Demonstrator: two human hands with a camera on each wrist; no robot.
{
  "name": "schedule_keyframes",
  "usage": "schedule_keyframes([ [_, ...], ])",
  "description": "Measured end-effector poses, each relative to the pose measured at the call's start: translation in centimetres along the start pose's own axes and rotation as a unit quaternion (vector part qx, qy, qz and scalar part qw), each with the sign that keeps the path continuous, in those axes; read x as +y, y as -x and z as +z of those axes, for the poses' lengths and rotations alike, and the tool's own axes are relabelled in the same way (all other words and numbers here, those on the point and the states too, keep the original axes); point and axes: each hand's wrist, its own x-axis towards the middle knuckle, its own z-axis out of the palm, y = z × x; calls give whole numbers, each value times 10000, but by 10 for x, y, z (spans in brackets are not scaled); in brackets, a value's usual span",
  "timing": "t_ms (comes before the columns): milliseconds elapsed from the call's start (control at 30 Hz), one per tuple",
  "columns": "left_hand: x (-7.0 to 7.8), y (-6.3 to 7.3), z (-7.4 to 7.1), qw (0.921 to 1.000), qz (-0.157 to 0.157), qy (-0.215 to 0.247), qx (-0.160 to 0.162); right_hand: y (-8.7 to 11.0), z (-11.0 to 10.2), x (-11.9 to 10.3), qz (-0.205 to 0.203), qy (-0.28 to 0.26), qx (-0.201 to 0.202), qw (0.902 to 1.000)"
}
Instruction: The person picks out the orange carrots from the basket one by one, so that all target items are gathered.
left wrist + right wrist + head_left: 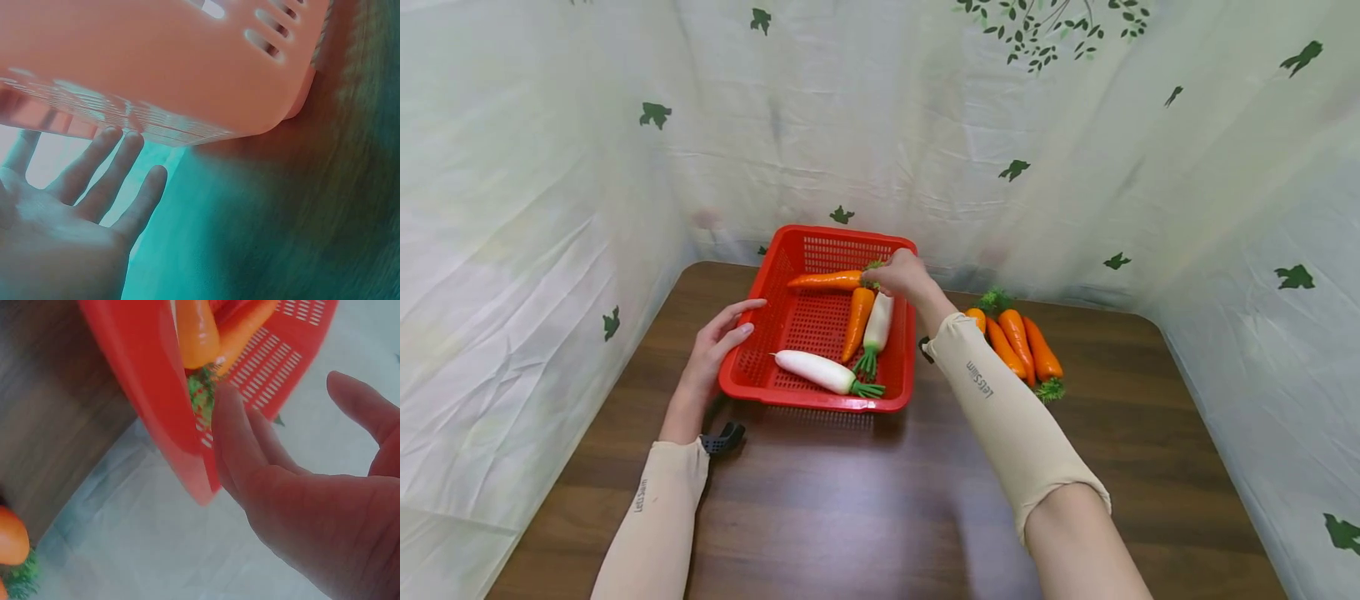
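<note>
A red plastic basket [757, 348] holds two orange carrots and two white radishes. One carrot [824, 281] lies crosswise near the back wall, and the other carrot [858, 323] points toward the front. Beside that one is a white radish [879, 322]; a second white radish [814, 369] lies along the front. My left hand [713, 350] is at the basket's left side, its fingers extended against the wall in the left wrist view. Over the back right corner, my right hand [901, 273] reaches in by the green carrot tops [201, 394], fingers straight and thumb spread away.
Several more carrots [1017, 335] lie bunched on the wooden table [820, 500] right of the basket, partly behind my right forearm. A pale curtain [880, 133] with green leaf prints hangs behind the table and along both sides.
</note>
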Motion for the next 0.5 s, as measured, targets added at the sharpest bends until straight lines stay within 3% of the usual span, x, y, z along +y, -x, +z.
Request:
schedule_keyframes([
  [200,0,0,-1,10000,-3,-22,37,-11,11,-2,203,-413,-164,9988],
  [500,0,0,-1,10000,-1,-59,29,-21,26,-3,543,-605,-321,9962],
])
